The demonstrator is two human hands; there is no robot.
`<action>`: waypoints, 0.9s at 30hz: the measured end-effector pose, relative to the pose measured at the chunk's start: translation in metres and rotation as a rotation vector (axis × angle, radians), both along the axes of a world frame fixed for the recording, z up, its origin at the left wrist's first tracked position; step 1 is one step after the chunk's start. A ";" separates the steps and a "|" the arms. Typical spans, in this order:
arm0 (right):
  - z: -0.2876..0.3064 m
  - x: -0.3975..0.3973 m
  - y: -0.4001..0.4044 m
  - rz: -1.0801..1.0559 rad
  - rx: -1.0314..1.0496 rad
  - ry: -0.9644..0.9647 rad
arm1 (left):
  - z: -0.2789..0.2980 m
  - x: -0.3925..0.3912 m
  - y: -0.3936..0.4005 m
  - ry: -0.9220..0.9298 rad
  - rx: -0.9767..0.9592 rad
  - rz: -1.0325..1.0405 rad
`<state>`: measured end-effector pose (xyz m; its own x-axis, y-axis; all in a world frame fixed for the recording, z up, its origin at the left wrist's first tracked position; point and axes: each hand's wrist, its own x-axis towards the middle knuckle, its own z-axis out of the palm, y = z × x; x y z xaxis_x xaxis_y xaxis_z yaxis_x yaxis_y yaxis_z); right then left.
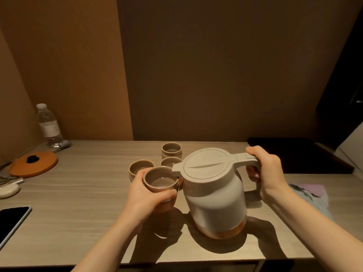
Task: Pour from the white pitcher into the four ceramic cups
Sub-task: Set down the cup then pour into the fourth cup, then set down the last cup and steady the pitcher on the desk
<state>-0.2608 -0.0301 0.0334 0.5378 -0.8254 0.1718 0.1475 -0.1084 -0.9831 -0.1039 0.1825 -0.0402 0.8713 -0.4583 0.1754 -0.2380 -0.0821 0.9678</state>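
Note:
The white pitcher (214,195) with a flat lid and an orange base is lifted slightly and tilted left. My right hand (265,169) grips its handle. Its spout sits right above the rim of a brown ceramic cup (160,183), which my left hand (145,195) holds raised off the table. That cup has liquid in it. Three more ceramic cups stand behind: one at the left (140,168), one in the middle (170,161) partly hidden by the pitcher, and one at the back (171,150).
A water bottle (49,125) stands at the back left beside an orange lid (34,163). A white case (8,190) and a phone (11,220) lie at the left edge. A cloth (312,193) lies at the right, a dark tray (298,154) behind it.

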 end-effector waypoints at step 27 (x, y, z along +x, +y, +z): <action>0.048 0.061 -0.048 -0.179 0.073 -0.132 | 0.079 0.134 -0.073 -0.054 0.044 0.073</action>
<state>-0.1998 -0.0782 0.0810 0.3582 -0.9186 0.1671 0.2605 -0.0735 -0.9627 0.0298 0.1098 0.0389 0.8927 -0.4020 0.2039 -0.2814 -0.1434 0.9488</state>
